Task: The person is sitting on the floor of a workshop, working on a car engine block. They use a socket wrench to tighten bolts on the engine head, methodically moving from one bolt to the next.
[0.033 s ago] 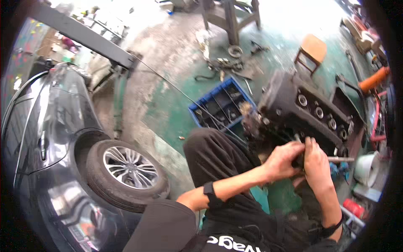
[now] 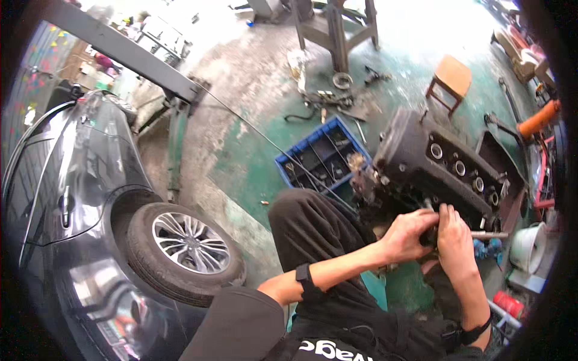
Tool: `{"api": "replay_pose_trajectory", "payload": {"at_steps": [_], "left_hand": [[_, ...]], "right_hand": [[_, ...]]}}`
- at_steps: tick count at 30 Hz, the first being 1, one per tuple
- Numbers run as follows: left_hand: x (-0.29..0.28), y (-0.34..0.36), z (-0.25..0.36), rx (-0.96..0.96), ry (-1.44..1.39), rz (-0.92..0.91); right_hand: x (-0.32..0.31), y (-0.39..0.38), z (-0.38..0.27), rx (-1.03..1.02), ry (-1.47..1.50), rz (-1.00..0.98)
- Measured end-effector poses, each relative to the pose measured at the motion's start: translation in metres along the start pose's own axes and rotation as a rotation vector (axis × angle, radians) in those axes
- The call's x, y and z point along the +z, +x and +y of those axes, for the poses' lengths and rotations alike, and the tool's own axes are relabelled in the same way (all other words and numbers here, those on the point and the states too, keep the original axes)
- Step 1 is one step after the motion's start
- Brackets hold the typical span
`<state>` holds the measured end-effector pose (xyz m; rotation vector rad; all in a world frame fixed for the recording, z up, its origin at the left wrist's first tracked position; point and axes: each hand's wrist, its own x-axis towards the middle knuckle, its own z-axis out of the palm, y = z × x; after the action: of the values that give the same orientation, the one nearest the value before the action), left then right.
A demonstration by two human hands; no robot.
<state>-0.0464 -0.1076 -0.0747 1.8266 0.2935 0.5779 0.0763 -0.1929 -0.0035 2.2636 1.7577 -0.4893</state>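
Observation:
A dark engine (image 2: 404, 147), with several round openings along its upper face, stands in front of me. My left hand (image 2: 411, 234) is at its near lower side, fingers curled round a dark part that is mostly hidden. My right hand (image 2: 456, 243) is close beside it, fingers bent and pressed together; what they grip is hidden. A small silver piece (image 2: 428, 203) shows just above my fingertips. A silver bar (image 2: 484, 234) sticks out to the right behind my right hand. My dark-trousered knee is left of the engine.
A dark car (image 2: 84, 174) with a wheel (image 2: 189, 246) fills the left. A blue parts crate (image 2: 280, 167), a thin cable, loose parts and tools lie on the floor. Behind are a wooden stool (image 2: 453, 75) and a metal stand (image 2: 337, 45). A white bucket (image 2: 530, 246) is at the right.
The whole view has shifted slightly, so the scene sits a little lower and further right. My hands stay at the same place on the engine.

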Motion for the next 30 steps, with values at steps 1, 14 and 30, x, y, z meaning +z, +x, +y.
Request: {"api": "replay_pose_trajectory", "payload": {"at_steps": [1, 14, 30], "left_hand": [[0.001, 0.000, -0.002, -0.013, 0.008, -0.010], [0.006, 0.000, 0.008, 0.005, 0.059, 0.072], [0.012, 0.017, 0.016, -0.087, 0.271, 0.204]], "right_hand": [[0.004, -0.004, 0.002, -0.053, -0.069, 0.133], [0.054, -0.036, 0.079, 0.024, 0.124, 0.381], [0.046, -0.021, 0.024, 0.731, 1.249, 1.136]]}}
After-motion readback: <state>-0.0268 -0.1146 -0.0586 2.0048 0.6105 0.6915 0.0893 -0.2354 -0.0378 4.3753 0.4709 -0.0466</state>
